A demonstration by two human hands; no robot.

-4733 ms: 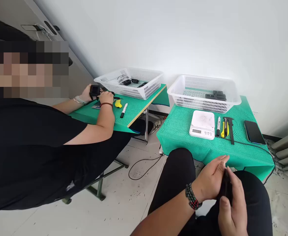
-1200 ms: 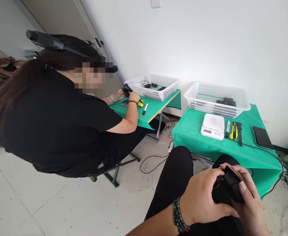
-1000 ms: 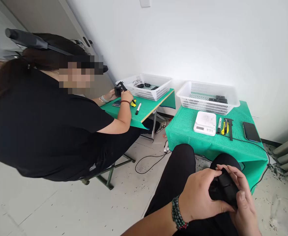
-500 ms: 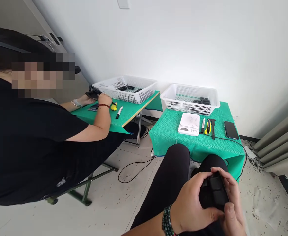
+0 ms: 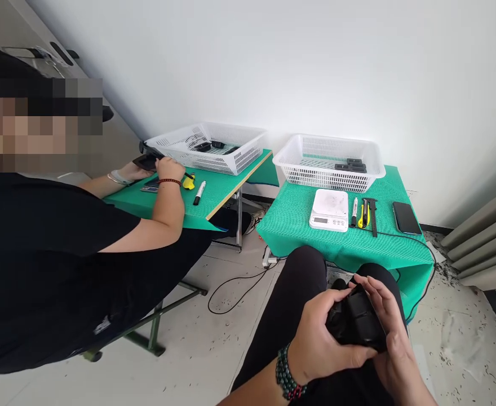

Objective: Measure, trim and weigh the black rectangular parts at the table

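Over my lap, a black moulded plastic part (image 5: 360,316) with box-like sections is held between both hands. My left hand (image 5: 322,338), with a beaded bracelet at the wrist, is closed round its left side, thumb along the near edge. My right hand (image 5: 394,327) wraps the right side, fingers over the far edge. The palms hide some of the part, and its exact kind cannot be made out. Beyond my knees on the green-covered table lie a white digital scale (image 5: 330,210), a marker (image 5: 354,212), a yellow utility knife (image 5: 363,214) and a black caliper (image 5: 373,217).
A white basket (image 5: 328,179) with several black parts stands at the table's back, a phone (image 5: 407,217) at its right. To the left, a co-worker (image 5: 62,254) handles a black part beside another basket (image 5: 231,163). A cable (image 5: 231,311) loops over the floor.
The view has shifted slightly. My hands have moved a little left and up with the black part, which is turned slightly. My right fingers look straighter. The co-worker still holds a black part.
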